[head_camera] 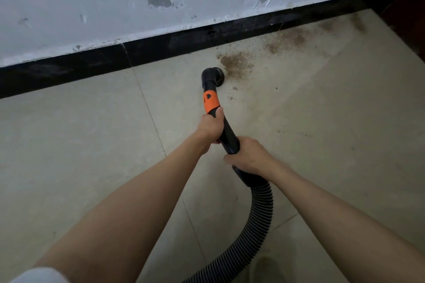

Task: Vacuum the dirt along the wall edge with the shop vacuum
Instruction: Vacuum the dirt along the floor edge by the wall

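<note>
We see both hands wrapped around the black vacuum wand (226, 132): the left hand (210, 127) takes its grip just below the orange collar (210, 101), the right hand (249, 156) grips lower, near the ribbed hose (259, 218). The round nozzle (212, 77) sits on the tiled floor (80, 145), touching the edge of the brown dirt (236, 63) (scattered along the black baseboard (161, 43)).
</note>
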`<act>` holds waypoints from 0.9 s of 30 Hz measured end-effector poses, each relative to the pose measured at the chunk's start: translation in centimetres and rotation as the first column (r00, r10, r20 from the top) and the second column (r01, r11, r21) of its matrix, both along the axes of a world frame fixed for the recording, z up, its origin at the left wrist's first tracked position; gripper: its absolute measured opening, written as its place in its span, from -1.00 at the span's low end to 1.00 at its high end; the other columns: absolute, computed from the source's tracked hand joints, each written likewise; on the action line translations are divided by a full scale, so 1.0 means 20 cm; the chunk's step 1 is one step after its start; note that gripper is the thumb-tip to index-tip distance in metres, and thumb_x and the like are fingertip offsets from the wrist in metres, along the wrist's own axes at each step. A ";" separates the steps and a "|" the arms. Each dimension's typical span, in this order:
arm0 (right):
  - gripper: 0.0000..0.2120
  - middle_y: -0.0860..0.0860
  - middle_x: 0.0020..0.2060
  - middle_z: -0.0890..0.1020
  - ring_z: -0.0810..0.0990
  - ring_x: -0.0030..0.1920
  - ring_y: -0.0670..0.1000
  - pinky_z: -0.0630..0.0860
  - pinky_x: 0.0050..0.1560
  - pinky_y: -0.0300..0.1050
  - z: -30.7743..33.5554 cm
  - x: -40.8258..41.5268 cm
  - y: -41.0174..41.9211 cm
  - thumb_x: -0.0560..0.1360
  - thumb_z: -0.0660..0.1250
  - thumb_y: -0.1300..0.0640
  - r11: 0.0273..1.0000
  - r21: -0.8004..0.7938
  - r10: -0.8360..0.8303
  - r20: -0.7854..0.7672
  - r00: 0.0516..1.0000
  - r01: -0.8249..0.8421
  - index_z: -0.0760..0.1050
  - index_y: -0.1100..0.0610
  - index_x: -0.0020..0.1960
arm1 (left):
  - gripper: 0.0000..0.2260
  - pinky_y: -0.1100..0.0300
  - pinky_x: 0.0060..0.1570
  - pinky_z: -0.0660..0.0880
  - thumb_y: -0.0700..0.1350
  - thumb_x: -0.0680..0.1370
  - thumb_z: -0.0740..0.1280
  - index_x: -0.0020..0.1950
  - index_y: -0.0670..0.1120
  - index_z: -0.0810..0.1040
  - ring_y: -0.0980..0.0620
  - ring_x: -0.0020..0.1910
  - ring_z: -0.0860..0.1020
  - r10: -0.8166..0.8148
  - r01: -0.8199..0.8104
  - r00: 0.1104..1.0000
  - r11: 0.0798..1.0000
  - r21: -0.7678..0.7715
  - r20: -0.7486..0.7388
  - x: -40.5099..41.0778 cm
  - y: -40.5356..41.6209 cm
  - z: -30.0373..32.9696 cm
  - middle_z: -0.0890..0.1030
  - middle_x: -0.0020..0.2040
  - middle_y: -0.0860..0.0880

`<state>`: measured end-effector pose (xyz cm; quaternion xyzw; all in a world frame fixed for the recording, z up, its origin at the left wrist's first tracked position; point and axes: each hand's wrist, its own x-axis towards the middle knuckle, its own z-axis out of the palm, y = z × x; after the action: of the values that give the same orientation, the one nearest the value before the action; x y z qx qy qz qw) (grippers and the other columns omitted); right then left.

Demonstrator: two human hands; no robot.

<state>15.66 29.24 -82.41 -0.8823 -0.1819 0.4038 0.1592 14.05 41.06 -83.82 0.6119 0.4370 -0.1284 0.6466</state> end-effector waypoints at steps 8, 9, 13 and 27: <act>-0.81 0.02 -0.26 0.51 0.52 -0.22 0.08 0.41 -0.28 -0.13 0.06 -0.01 0.04 0.40 0.37 0.12 0.998 0.055 0.021 -0.013 1.000 -0.020 0.35 0.08 -0.24 | -0.56 0.05 -0.02 0.52 0.07 0.65 0.03 0.29 -0.28 0.33 -0.15 -0.01 0.49 0.017 -0.021 0.998 0.998 0.065 0.052 -0.01 0.03 0.04 0.48 0.15 -0.22; -0.83 0.02 -0.25 0.52 0.52 -0.21 0.07 0.42 -0.28 -0.13 0.06 -0.01 0.04 0.40 0.37 0.11 0.998 0.052 0.037 -0.014 0.999 -0.036 0.37 0.09 -0.20 | -0.57 0.05 -0.02 0.52 0.06 0.65 0.03 0.29 -0.28 0.33 -0.16 -0.01 0.49 0.034 -0.038 0.998 0.997 0.074 0.056 -0.02 0.03 0.04 0.49 0.16 -0.23; -0.77 0.05 -0.14 0.57 0.57 -0.13 0.10 0.51 -0.15 -0.09 0.06 -0.06 0.01 0.38 0.38 0.06 0.993 0.046 0.113 -0.018 0.993 -0.112 0.43 0.12 -0.03 | -0.57 0.07 -0.08 0.50 0.06 0.65 0.05 0.29 -0.28 0.33 -0.16 -0.02 0.50 0.135 -0.138 0.990 0.987 0.076 0.045 -0.12 -0.01 0.03 0.49 0.09 -0.22; -0.71 0.09 -0.04 0.58 0.58 -0.04 0.14 0.55 -0.05 0.00 0.02 0.02 -0.32 0.41 0.32 0.04 0.964 0.090 0.253 -0.043 0.966 -0.249 0.39 0.16 0.06 | -0.68 0.16 -0.34 0.45 0.02 0.66 -0.01 0.14 -0.22 0.32 -0.05 -0.24 0.47 0.129 -0.115 0.984 0.986 0.118 -0.121 -0.04 -0.32 0.07 0.46 -0.14 -0.12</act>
<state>16.12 22.85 -81.93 -0.8334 -0.3047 0.4364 0.1486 13.18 34.73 -82.49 0.6093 0.5207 -0.1032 0.5890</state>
